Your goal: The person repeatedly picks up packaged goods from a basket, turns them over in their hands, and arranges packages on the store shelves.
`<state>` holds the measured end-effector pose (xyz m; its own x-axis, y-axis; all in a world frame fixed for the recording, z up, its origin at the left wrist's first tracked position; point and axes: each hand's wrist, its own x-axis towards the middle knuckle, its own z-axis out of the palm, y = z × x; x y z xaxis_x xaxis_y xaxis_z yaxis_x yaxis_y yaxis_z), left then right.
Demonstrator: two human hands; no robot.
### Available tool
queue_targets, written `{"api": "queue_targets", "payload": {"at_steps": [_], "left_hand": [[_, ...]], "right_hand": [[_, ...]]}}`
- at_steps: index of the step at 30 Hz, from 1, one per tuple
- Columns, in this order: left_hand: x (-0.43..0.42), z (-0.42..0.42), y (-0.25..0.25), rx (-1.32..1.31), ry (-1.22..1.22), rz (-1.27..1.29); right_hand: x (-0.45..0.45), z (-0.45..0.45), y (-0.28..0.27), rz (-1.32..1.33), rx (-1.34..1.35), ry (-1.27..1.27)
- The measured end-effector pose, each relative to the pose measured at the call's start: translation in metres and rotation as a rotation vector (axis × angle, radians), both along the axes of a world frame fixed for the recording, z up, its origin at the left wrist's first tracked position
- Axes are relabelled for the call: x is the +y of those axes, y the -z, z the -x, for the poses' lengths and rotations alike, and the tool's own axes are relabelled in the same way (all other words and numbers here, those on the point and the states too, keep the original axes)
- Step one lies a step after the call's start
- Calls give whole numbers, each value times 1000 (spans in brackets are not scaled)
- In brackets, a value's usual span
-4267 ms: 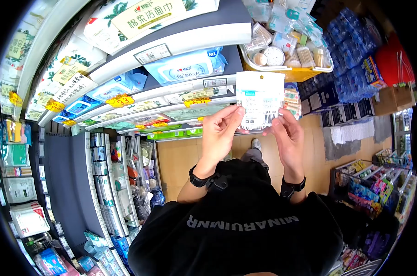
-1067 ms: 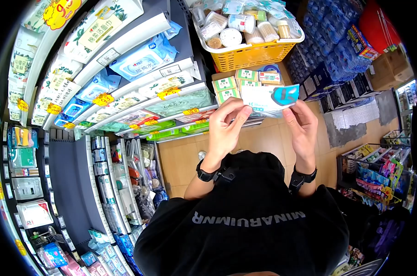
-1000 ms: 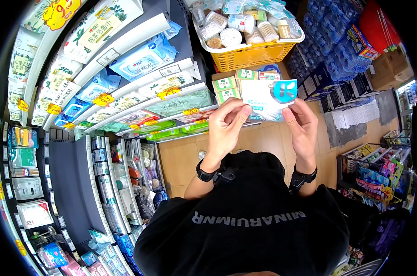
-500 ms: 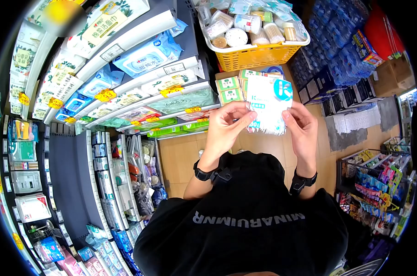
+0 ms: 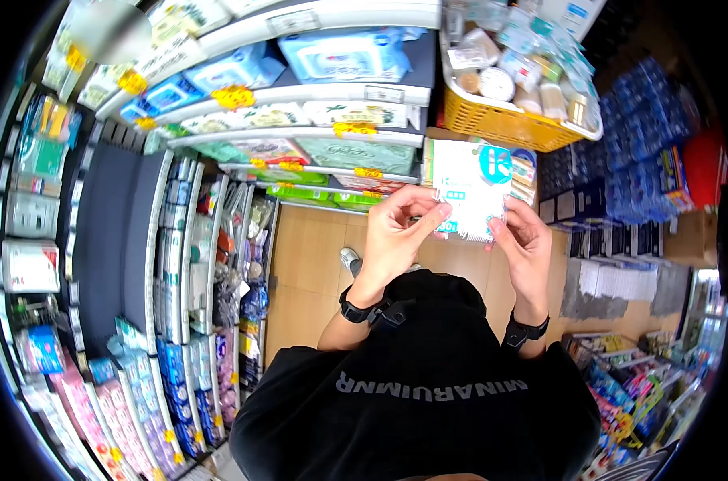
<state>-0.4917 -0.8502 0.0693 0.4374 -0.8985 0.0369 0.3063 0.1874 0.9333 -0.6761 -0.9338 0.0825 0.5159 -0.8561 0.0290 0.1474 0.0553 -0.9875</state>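
Note:
A white packet with a teal round logo is held upright in front of me, its printed side showing. My left hand pinches its lower left edge between thumb and fingers. On the other side, my right hand grips the lower right edge the same way. White stick-like shapes show through the clear bottom of the packet. Just behind it, small boxed packs are partly hidden. Both wrists wear black bands.
A yellow basket full of cotton swab tubs and bags stands beyond the packet. Shelves with blue wipe packs run along the left. Wrapped blue bottles are stacked at the right, above a rack of colourful goods. A shoe is on the floor.
The packet, earlier showing its barcode side, was tilted and now stands upright with its logo side showing. The view has turned, so shelves and basket sit further right. Both hands keep their hold.

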Motion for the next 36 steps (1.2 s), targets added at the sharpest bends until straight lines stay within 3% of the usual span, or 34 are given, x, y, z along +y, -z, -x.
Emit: {"api": "queue_targets", "payload": {"at_steps": [24,36], "left_hand": [[200,-151,-17,32,-787,-90],[319,-219,-5,51,-1074,-103]], "right_hand": [[74,-273,-13,-66,32,-973],[162,-417,-21,126,204,-1382]]}}
